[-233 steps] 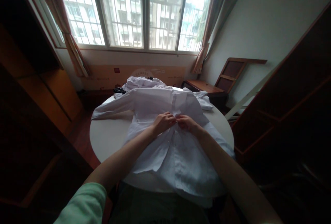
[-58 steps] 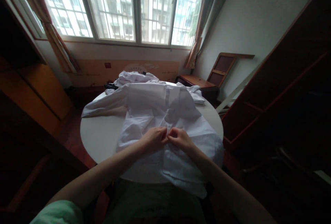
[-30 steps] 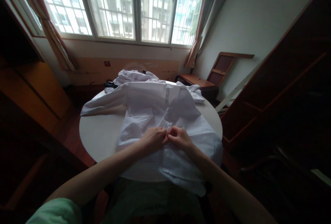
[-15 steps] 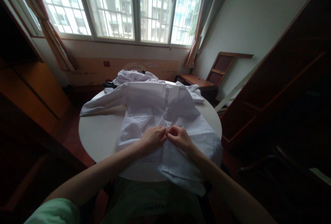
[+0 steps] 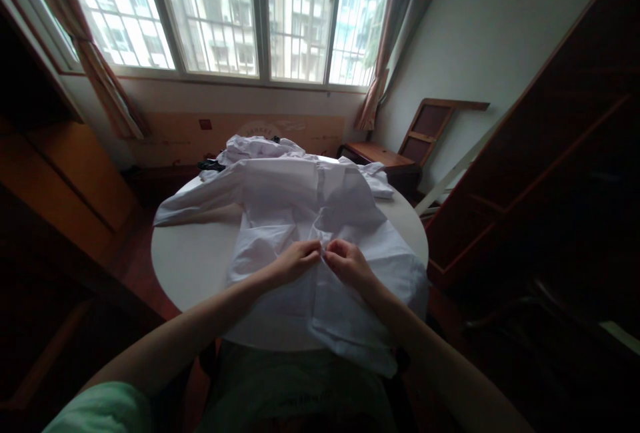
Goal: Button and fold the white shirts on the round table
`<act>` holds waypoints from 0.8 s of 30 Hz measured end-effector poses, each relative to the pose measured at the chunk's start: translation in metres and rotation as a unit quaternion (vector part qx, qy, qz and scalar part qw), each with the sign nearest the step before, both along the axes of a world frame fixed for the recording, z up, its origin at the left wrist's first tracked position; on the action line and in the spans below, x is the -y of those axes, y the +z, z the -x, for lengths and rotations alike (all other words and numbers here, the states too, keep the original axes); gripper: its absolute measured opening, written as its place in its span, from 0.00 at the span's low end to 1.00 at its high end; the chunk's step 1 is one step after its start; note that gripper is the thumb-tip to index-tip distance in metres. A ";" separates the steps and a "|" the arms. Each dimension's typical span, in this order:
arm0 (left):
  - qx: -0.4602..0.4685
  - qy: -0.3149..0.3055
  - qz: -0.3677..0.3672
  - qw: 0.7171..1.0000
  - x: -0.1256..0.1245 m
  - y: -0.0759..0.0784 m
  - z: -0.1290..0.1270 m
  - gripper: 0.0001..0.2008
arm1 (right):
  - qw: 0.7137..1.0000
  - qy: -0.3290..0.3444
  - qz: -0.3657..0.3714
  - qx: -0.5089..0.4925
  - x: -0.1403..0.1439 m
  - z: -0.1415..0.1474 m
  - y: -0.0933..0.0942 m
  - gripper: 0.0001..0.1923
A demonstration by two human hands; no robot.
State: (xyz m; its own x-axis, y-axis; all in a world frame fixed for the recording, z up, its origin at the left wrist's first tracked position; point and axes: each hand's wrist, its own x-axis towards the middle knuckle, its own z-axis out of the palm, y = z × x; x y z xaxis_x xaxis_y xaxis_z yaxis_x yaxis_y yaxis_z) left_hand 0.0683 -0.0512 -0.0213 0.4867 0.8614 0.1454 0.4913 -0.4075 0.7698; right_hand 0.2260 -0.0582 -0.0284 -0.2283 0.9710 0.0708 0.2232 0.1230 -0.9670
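Observation:
A white shirt [image 5: 295,203] lies spread front-up on a round white table [image 5: 193,263], one sleeve stretched to the left and its hem hanging over the near edge. My left hand [image 5: 296,261] and my right hand [image 5: 349,262] meet at the shirt's front opening, about mid-length. Both pinch the fabric edges there, fingertips almost touching. Whatever sits between the fingertips is too small to make out.
A crumpled pile of white clothes [image 5: 260,148] sits at the table's far edge with a small dark item [image 5: 210,165] beside it. Wooden cabinets stand left [image 5: 75,173] and right [image 5: 540,173]; a low wooden desk [image 5: 380,153] is by the window [image 5: 225,13].
My hands moved down the shirt's front from chest height to mid-length and stay pinched together. In the last half second they lifted the fabric slightly.

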 end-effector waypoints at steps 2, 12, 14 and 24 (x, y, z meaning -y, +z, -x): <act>0.009 -0.007 0.004 1.000 0.000 0.000 0.000 0.08 | 0.999 -0.011 -0.028 0.029 0.001 0.000 0.000 0.07; -0.026 0.007 -0.075 0.997 0.003 -0.006 0.000 0.09 | 0.968 -0.045 -0.171 0.178 0.011 0.002 0.007 0.07; -0.031 0.002 -0.095 0.995 0.002 -0.009 0.001 0.08 | 0.967 -0.038 -0.173 0.185 0.011 0.002 0.007 0.07; -0.080 0.034 -0.108 0.990 0.007 0.000 0.001 0.10 | 0.977 -0.014 -0.147 0.155 0.010 0.000 0.009 0.09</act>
